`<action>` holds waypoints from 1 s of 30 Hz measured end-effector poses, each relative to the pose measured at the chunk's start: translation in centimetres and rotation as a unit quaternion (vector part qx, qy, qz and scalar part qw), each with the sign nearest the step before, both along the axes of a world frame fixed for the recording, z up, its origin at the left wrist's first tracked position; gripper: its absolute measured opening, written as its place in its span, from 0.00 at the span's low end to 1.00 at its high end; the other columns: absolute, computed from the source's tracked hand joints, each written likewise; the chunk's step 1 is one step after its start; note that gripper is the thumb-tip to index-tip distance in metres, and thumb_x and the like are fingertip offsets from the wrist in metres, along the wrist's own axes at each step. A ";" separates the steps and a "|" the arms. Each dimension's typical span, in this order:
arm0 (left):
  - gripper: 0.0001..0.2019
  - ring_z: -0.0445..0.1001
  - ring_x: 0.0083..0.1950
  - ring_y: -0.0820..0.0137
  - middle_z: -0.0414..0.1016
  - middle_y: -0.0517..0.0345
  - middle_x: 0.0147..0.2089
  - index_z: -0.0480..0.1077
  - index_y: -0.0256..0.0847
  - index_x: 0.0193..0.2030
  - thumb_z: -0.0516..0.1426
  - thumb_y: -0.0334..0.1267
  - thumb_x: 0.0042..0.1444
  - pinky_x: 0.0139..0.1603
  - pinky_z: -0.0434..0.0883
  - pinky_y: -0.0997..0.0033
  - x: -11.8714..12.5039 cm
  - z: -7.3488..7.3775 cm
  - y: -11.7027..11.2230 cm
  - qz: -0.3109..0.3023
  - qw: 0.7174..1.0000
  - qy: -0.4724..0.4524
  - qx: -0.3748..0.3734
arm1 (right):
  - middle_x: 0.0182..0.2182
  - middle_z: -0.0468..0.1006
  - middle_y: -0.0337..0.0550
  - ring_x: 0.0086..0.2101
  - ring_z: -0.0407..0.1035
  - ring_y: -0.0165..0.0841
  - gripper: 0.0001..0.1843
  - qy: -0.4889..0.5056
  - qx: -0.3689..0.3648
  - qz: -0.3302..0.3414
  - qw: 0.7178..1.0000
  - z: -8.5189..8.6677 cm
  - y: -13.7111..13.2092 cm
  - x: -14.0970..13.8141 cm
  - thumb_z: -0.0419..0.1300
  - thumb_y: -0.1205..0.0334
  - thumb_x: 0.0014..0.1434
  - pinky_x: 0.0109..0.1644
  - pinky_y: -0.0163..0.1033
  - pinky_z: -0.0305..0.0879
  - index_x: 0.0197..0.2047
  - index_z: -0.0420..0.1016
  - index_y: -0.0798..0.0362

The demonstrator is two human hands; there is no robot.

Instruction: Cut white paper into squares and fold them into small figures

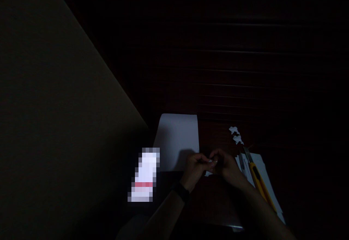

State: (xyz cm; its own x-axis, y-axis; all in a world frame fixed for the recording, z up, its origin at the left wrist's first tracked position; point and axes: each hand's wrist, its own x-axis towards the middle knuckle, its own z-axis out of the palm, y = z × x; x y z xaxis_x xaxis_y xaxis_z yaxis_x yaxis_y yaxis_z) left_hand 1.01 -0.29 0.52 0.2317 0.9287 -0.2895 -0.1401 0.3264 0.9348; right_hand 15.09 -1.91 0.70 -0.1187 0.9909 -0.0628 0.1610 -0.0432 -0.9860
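Note:
The scene is very dark. My left hand [195, 167] and my right hand [227, 165] meet fingertip to fingertip low in the middle of the view, both with fingers pinched together on a small white piece of paper [209, 162]. A bit of white paper also shows just under the fingers. A dark band sits on my left wrist.
A white sheet of paper [178, 138] lies just behind my left hand. Two small folded white paper shapes [236, 135] lie at the back right. A yellow utility knife [257, 180] rests on white sheets [265, 182] right of my right hand. A large dim wall or panel [54, 105] fills the left.

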 end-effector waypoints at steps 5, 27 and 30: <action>0.11 0.72 0.26 0.71 0.74 0.56 0.25 0.72 0.35 0.24 0.65 0.41 0.40 0.26 0.67 0.75 -0.1 0.4 0.0 -0.005 1.000 0.001 0.028 | 0.28 0.68 0.35 0.30 0.64 0.30 0.19 -0.005 0.020 0.013 1.000 0.6 0.0 -0.1 0.63 0.67 0.44 0.32 0.35 0.64 0.42 0.66 0.51; 0.13 0.68 0.23 0.73 0.73 0.57 0.22 0.75 0.35 0.25 0.60 0.45 0.48 0.24 0.63 0.77 -0.3 0.5 0.0 -0.027 0.988 0.081 0.132 | 0.25 0.68 0.33 0.26 0.63 0.28 0.19 0.062 -0.018 -0.018 0.998 0.0 0.1 -0.1 0.65 0.69 0.41 0.28 0.33 0.61 0.39 0.68 0.51; 0.13 0.68 0.24 0.73 0.73 0.57 0.23 0.75 0.35 0.27 0.60 0.45 0.47 0.24 0.62 0.77 -0.4 0.5 0.1 -0.012 0.993 0.060 0.105 | 0.28 0.70 0.35 0.30 0.65 0.30 0.20 0.076 -0.013 -0.013 0.997 0.1 0.0 -0.2 0.65 0.67 0.43 0.32 0.34 0.63 0.41 0.68 0.50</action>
State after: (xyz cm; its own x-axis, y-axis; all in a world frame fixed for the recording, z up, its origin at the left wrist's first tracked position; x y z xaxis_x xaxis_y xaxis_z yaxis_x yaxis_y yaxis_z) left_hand 0.59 -0.21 1.01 0.2309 0.9660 -0.1163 -0.0181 0.1237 0.9922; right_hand 14.86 -1.91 0.83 -0.1027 0.9921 -0.0720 0.0082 -0.0715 -0.9974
